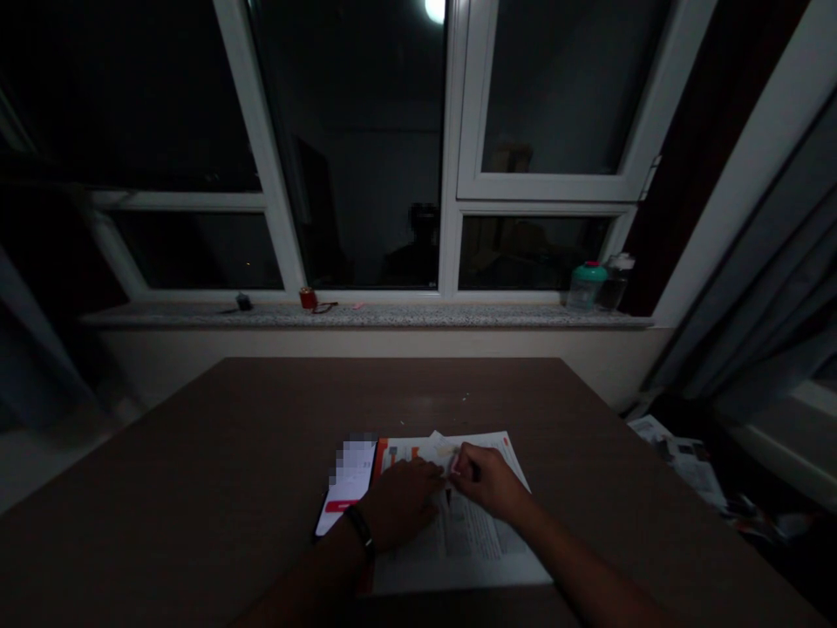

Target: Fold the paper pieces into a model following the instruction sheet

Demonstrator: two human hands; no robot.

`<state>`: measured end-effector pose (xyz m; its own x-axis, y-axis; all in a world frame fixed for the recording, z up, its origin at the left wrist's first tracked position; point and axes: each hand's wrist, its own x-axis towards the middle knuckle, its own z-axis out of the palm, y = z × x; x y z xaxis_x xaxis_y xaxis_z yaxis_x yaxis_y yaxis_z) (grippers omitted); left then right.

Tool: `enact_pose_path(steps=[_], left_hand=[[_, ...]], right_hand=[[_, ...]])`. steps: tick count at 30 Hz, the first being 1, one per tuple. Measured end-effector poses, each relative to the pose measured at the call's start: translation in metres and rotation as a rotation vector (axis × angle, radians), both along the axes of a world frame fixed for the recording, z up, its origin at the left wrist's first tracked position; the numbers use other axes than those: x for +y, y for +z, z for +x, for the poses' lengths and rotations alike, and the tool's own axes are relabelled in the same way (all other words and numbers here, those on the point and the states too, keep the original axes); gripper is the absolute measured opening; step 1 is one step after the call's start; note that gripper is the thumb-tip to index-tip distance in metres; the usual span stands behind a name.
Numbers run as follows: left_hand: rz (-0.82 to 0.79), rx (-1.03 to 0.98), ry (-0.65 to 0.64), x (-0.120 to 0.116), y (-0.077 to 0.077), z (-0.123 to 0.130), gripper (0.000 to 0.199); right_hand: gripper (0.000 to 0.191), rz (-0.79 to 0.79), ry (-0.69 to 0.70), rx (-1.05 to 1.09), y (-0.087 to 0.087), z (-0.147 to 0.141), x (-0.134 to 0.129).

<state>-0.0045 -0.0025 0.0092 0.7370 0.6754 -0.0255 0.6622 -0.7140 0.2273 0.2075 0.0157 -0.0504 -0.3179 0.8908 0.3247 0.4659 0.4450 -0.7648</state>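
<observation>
A printed booklet or magazine with an orange left edge lies on the dark table. My left hand, with a dark band on its wrist, rests flat on the page, fingers stretched toward a small pale piece of paper. Just to the right, my right hand is closed in a pinch over the same piece. Between its fingertips shows a small pinkish-white object, too dim to name. A lit phone lies along the booklet's left side, partly behind my left forearm.
Tiny white scraps lie on the brown table beyond the booklet. On the window sill stand a small dark bottle, a red item and a teal-lidded bottle. Papers lie past the table's right edge.
</observation>
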Motion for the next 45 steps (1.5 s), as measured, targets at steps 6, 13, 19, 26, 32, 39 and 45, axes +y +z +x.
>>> enact_pose_path(steps=[6, 13, 19, 26, 32, 39, 45], left_hand=[[0.06, 0.024, 0.078, -0.002, -0.003, 0.005, 0.016], [0.044, -0.035, 0.118, -0.003, -0.004, 0.011, 0.017], [0.035, -0.027, 0.165, -0.004, -0.002, 0.01, 0.017], [0.043, -0.025, 0.156, -0.004, -0.002, 0.011, 0.016], [0.014, -0.068, 0.148, -0.001, -0.006, 0.008, 0.018], [-0.006, -0.122, 0.089, -0.001, -0.014, 0.009, 0.027], [-0.006, -0.083, 0.076, -0.001, -0.015, 0.01, 0.022]], right_hand=[[0.014, -0.029, 0.056, 0.0, -0.001, -0.002, -0.003], [0.014, 0.037, 0.208, -0.09, 0.007, -0.008, -0.012], [0.019, 0.12, 0.154, -0.129, 0.006, -0.01, -0.005], [0.015, 0.2, 0.001, -0.187, 0.006, -0.011, 0.001], [0.011, 0.142, -0.046, -0.135, 0.005, -0.008, 0.0], [0.01, 0.087, -0.069, -0.089, 0.005, -0.003, -0.001], [0.012, 0.074, 0.048, -0.116, 0.002, -0.002, -0.003]])
